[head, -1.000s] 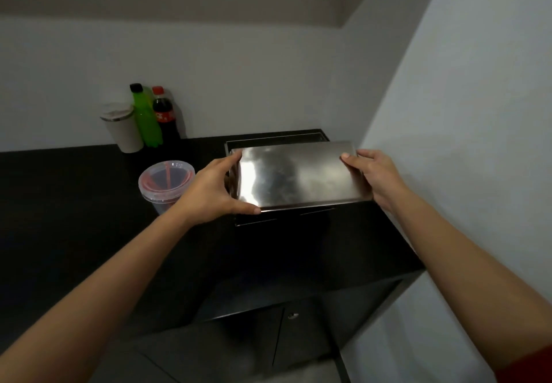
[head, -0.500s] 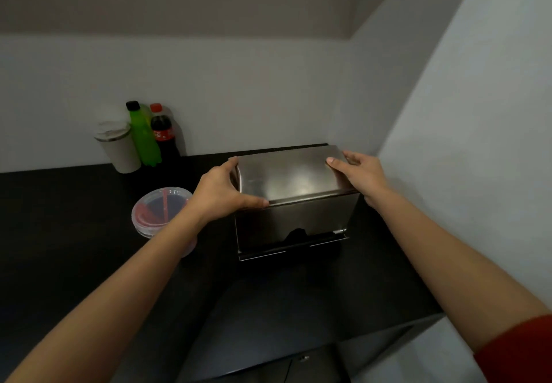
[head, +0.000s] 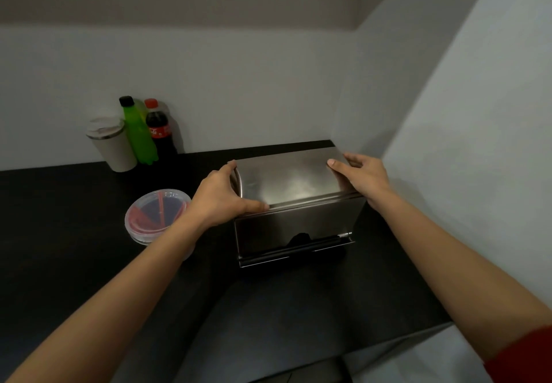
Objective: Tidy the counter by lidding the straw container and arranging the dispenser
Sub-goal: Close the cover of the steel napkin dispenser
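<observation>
Steel dispenser (head: 294,203), boxed, on black bench (head: 74,263) at the right wall corner; left hand (head: 222,199) and right hand (head: 363,178) each in closed grip on the ends of its lid (head: 288,178). Risk, as judged: polished lid slipping or seating crooked if one end drops first. Straw container (head: 156,215) just left, apparently lidded, contents blurred; bottles (head: 148,132) behind; dispenser slot contents indistinct.

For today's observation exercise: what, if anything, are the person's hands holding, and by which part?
Both hands grip the steel lid of the dispenser: the left hand at its left end, the right hand at its right end.
</observation>
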A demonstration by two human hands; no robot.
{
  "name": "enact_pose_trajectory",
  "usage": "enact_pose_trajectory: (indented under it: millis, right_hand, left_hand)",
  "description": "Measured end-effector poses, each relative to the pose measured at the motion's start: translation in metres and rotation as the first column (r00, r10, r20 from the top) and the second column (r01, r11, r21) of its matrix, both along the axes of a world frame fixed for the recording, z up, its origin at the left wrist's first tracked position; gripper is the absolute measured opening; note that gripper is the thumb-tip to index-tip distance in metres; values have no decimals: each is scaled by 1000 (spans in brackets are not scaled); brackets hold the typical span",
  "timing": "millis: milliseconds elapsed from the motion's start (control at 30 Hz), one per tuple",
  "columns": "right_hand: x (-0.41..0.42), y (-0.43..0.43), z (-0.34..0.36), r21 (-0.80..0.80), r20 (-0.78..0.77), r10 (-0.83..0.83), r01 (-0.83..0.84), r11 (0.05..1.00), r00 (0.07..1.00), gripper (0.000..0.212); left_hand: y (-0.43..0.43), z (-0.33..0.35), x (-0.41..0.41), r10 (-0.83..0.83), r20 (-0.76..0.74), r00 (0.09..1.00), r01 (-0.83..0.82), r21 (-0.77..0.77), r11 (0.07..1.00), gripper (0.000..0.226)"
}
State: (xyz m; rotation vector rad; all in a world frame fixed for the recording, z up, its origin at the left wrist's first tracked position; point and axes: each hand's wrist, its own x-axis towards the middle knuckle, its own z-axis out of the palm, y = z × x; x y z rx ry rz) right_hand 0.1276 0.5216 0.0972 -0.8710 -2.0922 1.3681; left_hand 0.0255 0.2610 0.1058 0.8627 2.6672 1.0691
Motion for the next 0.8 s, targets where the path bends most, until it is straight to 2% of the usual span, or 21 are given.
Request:
enact_pose_trajectory:
  millis: [533,800]
  right_hand:
    - [5,0,-5,39,56,5,-7,999,998,73]
    - [5,-3,-5,114,73,6,-14,993,997,71]
  left_hand:
    - [0,-1,2,-14,-19,1000,15,5,1000,107]
    - [0,-7,1,9,-5,1000,-10,-23,1000,112]
